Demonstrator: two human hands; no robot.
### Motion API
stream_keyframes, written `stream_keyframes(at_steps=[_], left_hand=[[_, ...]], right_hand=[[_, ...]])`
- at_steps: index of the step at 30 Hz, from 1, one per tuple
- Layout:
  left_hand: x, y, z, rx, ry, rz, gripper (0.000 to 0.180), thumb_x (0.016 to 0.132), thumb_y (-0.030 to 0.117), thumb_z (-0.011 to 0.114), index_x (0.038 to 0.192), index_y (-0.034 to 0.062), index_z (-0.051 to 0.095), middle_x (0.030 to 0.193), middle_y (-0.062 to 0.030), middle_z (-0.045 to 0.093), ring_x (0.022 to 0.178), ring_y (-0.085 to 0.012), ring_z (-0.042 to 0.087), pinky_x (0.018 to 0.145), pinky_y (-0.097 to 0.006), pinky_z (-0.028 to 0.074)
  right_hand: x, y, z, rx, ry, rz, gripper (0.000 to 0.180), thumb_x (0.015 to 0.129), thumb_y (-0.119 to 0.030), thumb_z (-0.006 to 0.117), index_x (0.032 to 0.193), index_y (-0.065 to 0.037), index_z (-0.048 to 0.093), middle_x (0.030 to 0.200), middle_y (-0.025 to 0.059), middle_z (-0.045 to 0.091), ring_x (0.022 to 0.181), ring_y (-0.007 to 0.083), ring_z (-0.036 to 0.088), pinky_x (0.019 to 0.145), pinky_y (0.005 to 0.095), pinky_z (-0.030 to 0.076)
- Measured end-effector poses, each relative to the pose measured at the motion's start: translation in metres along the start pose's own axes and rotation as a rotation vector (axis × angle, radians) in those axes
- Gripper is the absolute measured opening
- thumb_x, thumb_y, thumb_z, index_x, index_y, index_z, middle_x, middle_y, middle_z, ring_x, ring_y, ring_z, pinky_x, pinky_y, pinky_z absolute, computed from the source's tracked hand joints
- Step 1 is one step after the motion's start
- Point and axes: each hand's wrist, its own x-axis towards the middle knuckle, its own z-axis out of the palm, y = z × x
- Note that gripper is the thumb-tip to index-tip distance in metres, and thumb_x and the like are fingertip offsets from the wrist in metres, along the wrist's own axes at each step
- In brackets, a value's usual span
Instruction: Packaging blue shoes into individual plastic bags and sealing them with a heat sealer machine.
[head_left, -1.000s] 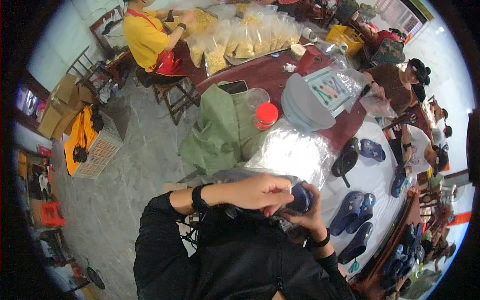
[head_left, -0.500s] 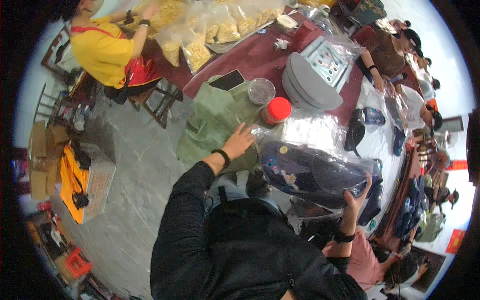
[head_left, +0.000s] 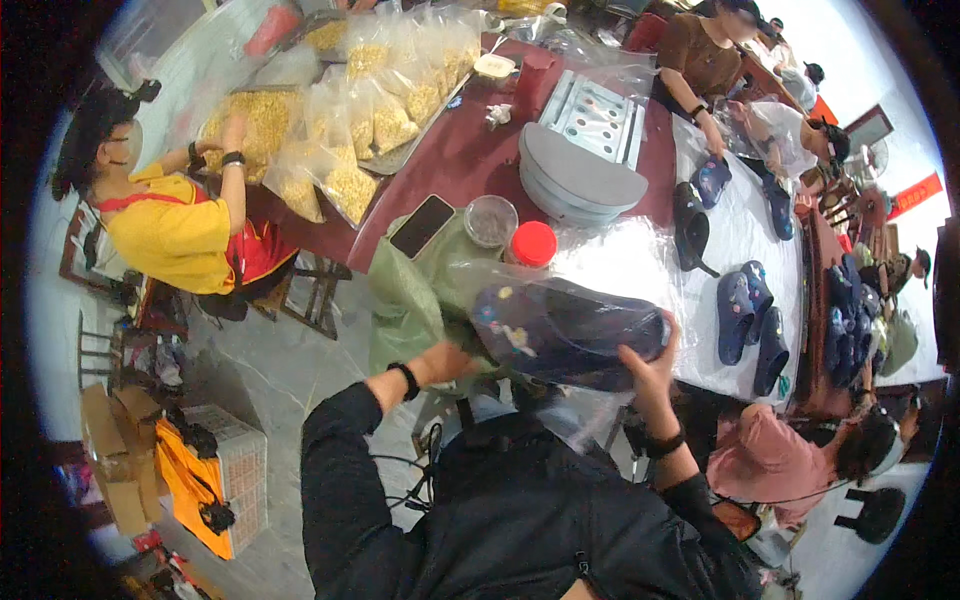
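A dark blue clog with colourful charms at its toe lies inside a clear plastic bag, held in front of me above the table's near edge. My right hand grips its right end through the plastic, thumb on top. My left hand is low beside the bag's left end, against the edge of a green woven sack; motion smears its fingers. Just beyond the bag stand a red-lidded jar and a round clear tub. A phone rests on the sack.
A grey machine with a rounded shelf stands on the dark red table. More dark clogs lie on white sheeting at right. A person in yellow sits left by bags of yellow pieces. A crate stands on the floor.
The bagged clog has come nearer and to the left, still in my right hand. My left hand has dropped from beside the jar to the sack's near edge. The view has shifted.
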Motion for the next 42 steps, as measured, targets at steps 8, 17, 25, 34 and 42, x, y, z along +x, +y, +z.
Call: stream_keyframes(at_steps=[8,17,25,34,42], left_hand=[[-0.084,-0.005,-0.087,0.076,0.097,-0.086,0.015,0.073,0.015,0.056,0.087,0.0131,0.06,0.08,-0.0078,0.059,0.077,-0.0255,0.056,0.083,-0.042,0.043],[-0.101,-0.003,-0.129,0.069,0.277,-0.388,0.013,0.073,-0.001,0.052,0.084,0.0048,0.049,0.069,-0.0081,0.05,0.072,-0.0258,0.053,0.084,-0.046,0.038],[-0.073,0.012,-0.133,-0.072,0.454,-0.509,0.027,0.064,0.001,0.052,0.09,0.0014,0.05,0.091,-0.0143,0.051,0.095,-0.0313,0.049,0.092,-0.05,0.031],[-0.085,0.049,-0.09,-0.287,0.377,-1.057,0.052,0.081,0.029,0.064,0.127,0.0204,0.042,0.128,-0.0077,0.04,0.114,-0.0236,0.041,0.088,-0.041,0.038],[-0.055,0.054,-0.105,-0.351,0.218,-0.998,0.046,0.081,0.027,0.062,0.122,0.0172,0.044,0.123,-0.0086,0.043,0.11,-0.024,0.044,0.086,-0.041,0.04]], right_hand=[[0.024,0.053,0.124,-0.584,-0.53,-0.169,0.076,0.065,-0.034,0.074,0.127,-0.016,0.035,0.101,0.0158,0.059,0.093,0.0327,0.059,0.075,0.0405,0.048],[0.016,0.165,0.205,-0.951,-0.804,-0.746,0.083,0.073,-0.029,0.067,0.14,-0.02,0.019,0.114,0.0133,0.052,0.103,0.0346,0.052,0.088,0.0481,0.038],[0.027,0.123,0.134,-0.914,-1.21,-0.14,0.048,0.081,-0.024,0.058,0.122,-0.005,0.043,0.116,0.0188,0.049,0.107,0.0359,0.049,0.087,0.0441,0.042],[0.041,0.134,-0.006,-1.298,0.013,-0.451,0.048,0.087,-0.035,0.049,0.129,-0.014,0.042,0.134,0.0128,0.039,0.122,0.0378,0.035,0.098,0.0514,0.029],[0.021,0.202,-0.083,-1.314,-0.421,-0.079,0.053,0.089,-0.04,0.044,0.134,-0.012,0.036,0.14,0.0115,0.032,0.124,0.0362,0.034,0.098,0.0518,0.03]])
